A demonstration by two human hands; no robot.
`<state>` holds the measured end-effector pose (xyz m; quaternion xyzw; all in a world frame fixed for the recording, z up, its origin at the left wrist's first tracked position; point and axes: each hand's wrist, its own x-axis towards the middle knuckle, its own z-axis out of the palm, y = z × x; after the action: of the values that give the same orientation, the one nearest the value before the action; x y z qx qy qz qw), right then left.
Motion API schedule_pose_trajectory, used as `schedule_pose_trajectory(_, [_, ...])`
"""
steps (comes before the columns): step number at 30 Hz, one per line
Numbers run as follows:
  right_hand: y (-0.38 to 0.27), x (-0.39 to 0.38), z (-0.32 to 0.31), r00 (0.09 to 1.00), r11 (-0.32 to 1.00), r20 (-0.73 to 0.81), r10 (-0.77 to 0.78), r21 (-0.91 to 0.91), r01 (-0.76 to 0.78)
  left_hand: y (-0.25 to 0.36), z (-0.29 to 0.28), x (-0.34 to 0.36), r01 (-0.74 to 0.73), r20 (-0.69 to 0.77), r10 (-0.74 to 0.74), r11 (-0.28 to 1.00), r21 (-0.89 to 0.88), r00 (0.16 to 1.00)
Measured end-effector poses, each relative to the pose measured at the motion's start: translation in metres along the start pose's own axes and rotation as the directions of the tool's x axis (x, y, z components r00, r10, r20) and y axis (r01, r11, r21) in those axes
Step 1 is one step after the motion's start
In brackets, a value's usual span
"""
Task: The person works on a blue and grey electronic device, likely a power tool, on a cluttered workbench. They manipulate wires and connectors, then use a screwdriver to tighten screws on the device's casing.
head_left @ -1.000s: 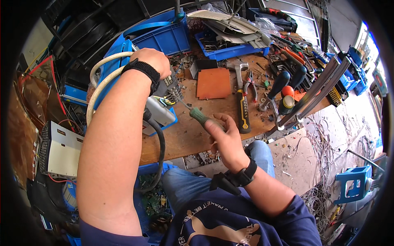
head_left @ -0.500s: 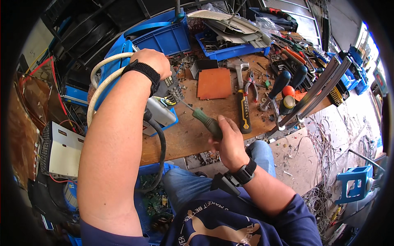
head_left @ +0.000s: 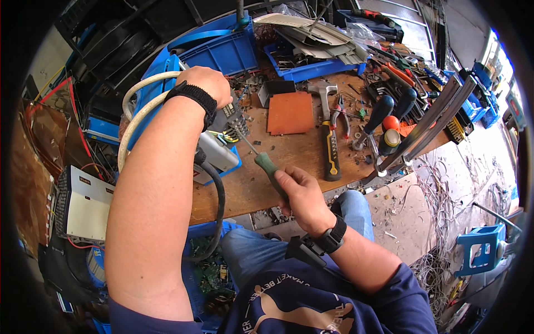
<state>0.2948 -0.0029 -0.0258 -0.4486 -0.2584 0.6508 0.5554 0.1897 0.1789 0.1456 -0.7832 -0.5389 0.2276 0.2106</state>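
Observation:
My right hand (head_left: 303,197) is closed round the green handle of a screwdriver (head_left: 267,165). Its thin shaft points up and left at a terminal strip with yellow wires (head_left: 229,134) on a silver metal-cased electrical unit (head_left: 218,155); I cannot tell whether the tip touches. My left hand (head_left: 204,83) is curled over the far part of this unit, most of its fingers hidden. The left forearm covers much of the casing. A thick black cable (head_left: 218,192) hangs from the near side, and a pale thick hose (head_left: 130,125) loops beside the left wrist.
On the wooden bench (head_left: 233,195) lie an orange-brown plate (head_left: 290,113), a hammer (head_left: 330,139), red-handled pliers (head_left: 340,117) and several other tools at the right. Blue crates (head_left: 219,53) stand behind. Below the bench, a blue bin (head_left: 192,267) holds circuit boards.
My right hand has moved slightly left and down with the screwdriver, and its fingers have closed further round the handle. My left hand has stayed in place.

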Motion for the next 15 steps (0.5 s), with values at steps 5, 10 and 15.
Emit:
schedule_pose_trajectory(5, [0.017, 0.0, -0.007, 0.952, 0.893, -0.002, -0.307, -0.347, 0.287, 0.0, -0.002, 0.0, 0.0, 0.002, 0.0, 1.0, -0.002, 1.0])
schedule_pose_trajectory(10, [0.013, -0.001, -0.004, 0.92, 0.806, 0.01, -0.392, -0.479, 0.348, 0.0, 0.001, 0.001, -0.008, -0.011, 0.008, 1.0, 0.012, 1.0])
schedule_pose_trajectory(15, [0.008, 0.006, 0.0, 0.92, 0.791, 0.014, -0.393, -0.505, 0.345, 0.0, -0.001, -0.002, 0.006, -0.002, -0.006, 1.0, -0.003, 1.0])
